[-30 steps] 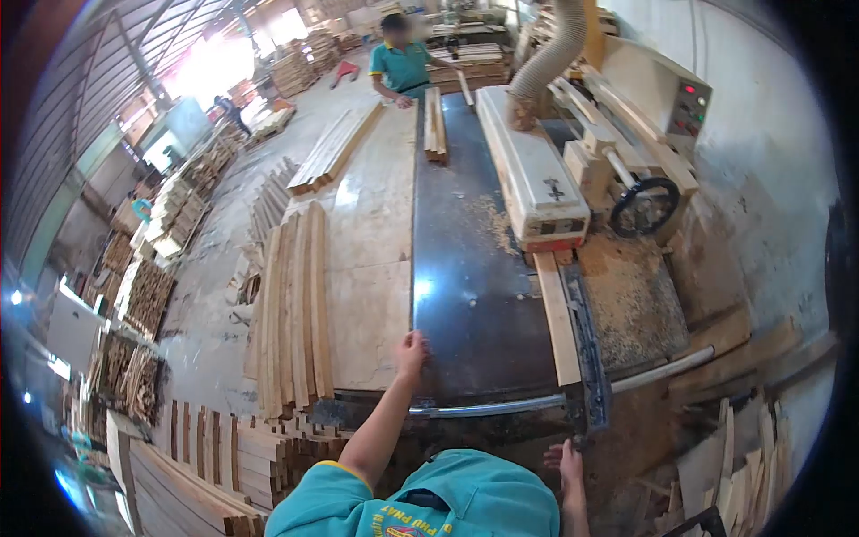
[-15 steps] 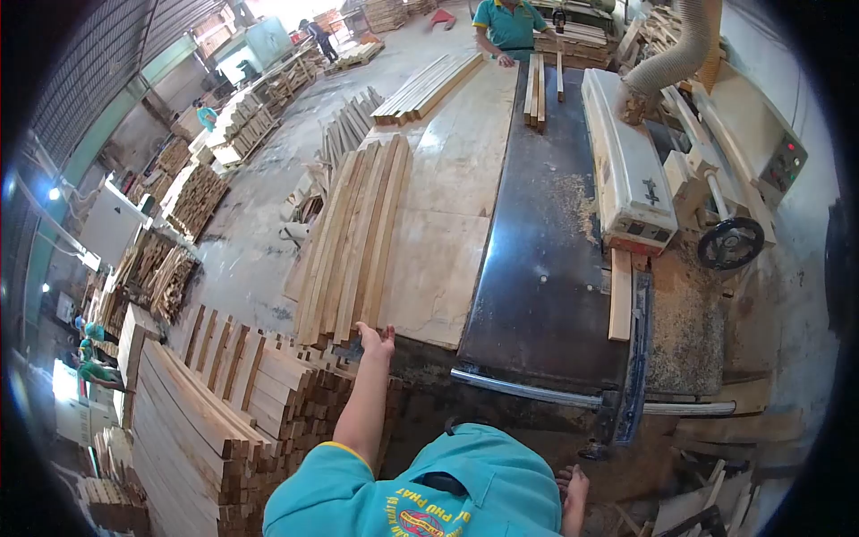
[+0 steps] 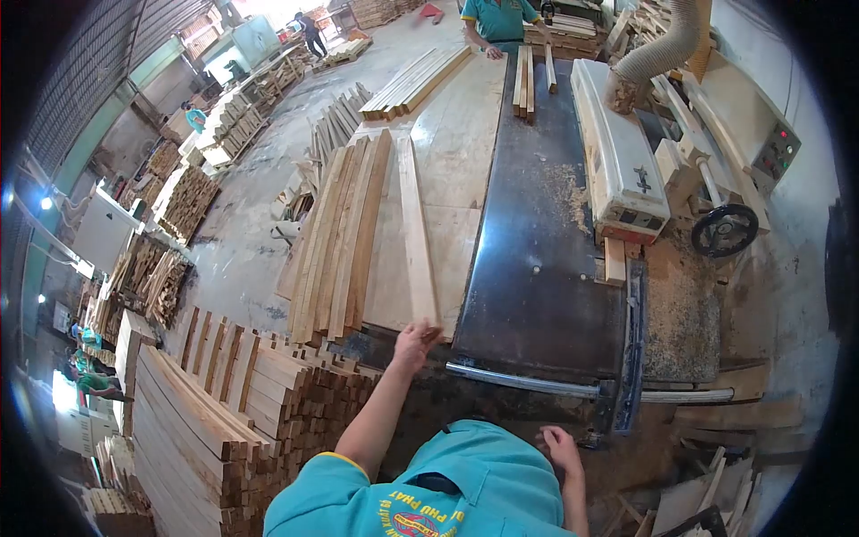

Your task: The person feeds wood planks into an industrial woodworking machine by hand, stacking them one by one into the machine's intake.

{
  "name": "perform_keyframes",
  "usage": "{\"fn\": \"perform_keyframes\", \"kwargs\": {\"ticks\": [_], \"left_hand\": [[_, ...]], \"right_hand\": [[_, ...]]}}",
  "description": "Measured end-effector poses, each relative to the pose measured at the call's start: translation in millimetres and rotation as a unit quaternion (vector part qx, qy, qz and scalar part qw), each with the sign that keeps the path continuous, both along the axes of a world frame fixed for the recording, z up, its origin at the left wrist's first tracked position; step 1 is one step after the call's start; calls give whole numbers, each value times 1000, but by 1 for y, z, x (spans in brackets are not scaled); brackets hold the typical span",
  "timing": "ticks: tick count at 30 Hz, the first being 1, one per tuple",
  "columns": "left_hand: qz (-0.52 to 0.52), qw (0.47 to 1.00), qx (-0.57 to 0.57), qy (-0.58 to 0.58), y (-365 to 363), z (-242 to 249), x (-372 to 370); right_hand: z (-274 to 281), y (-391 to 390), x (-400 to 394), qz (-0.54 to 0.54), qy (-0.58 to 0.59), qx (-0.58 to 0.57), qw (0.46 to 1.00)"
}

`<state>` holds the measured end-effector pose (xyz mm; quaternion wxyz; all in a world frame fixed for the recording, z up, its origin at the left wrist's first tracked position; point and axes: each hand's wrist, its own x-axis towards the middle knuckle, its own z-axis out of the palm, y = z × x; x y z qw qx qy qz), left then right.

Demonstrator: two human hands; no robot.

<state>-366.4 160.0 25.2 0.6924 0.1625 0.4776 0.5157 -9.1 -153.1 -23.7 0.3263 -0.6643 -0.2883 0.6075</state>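
Observation:
My left hand [image 3: 413, 344] grips the near end of a long wooden slat [image 3: 417, 233] that lies on the pale plywood table [image 3: 465, 152], set apart to the right of a bundle of similar slats [image 3: 335, 237]. My right hand [image 3: 561, 447] hangs low beside my body, near the front edge of the dark machine bed [image 3: 537, 259], and holds nothing; its fingers are loosely curled. A short board [image 3: 615, 259] pokes out of the white planer housing [image 3: 617, 161].
Stacks of cut slats [image 3: 224, 403] stand at my lower left. Another person [image 3: 492, 22] in a teal shirt stands at the table's far end beside more boards [image 3: 523, 76]. A handwheel [image 3: 725, 230] and control box [image 3: 777, 148] are at right. Sawdust covers the floor.
My left hand took one slat from the bundle and slid it to the right, apart from the rest. My right hand rose a little by my side.

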Motion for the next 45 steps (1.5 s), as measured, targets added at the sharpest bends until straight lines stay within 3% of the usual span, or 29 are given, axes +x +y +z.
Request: {"fn": "perform_keyframes", "kwargs": {"ticks": [2,6,11,14,18,19,21,25,30,31,35,38,39,42,43,45], "left_hand": [[-57,998,11,-9,-8,5,26],[-232,967,26,101,-36,22,72],[-305,933,97,167,-79,37,114],[-341,851,174,359,-106,44,127],[-376,822,302,303,-125,81,132],[-379,822,301,300,-121,76,134],[-368,713,486,347,-111,66,136],[-320,773,395,381,-91,49,142],[-292,844,231,385,-61,38,146],[-280,822,262,421,-56,19,149],[-313,823,230,416,-64,10,180],[-463,769,285,336,-86,-13,209],[-509,740,286,334,-97,6,217],[-508,751,324,271,-127,0,242],[-556,705,317,306,-129,3,249],[-591,672,321,310,-131,4,268]], "right_hand": [[21,40,-9,34,-1,68,997],[83,117,-34,55,-8,111,992],[105,164,-68,8,-56,221,974],[101,165,-74,-16,-45,247,968],[90,147,-57,-100,-58,247,962],[85,140,-46,-123,68,179,974],[81,126,-32,-134,274,88,948],[83,86,-24,-211,384,25,899],[44,-3,9,-300,437,-25,848],[32,-25,14,-313,475,-16,822],[17,-114,16,-402,459,13,792],[11,-170,7,-438,457,-20,774],[9,-185,1,-491,406,-49,769],[13,-218,-16,-553,355,-70,750],[18,-229,-23,-555,356,-69,748],[24,-246,-35,-567,356,-64,740]]}}
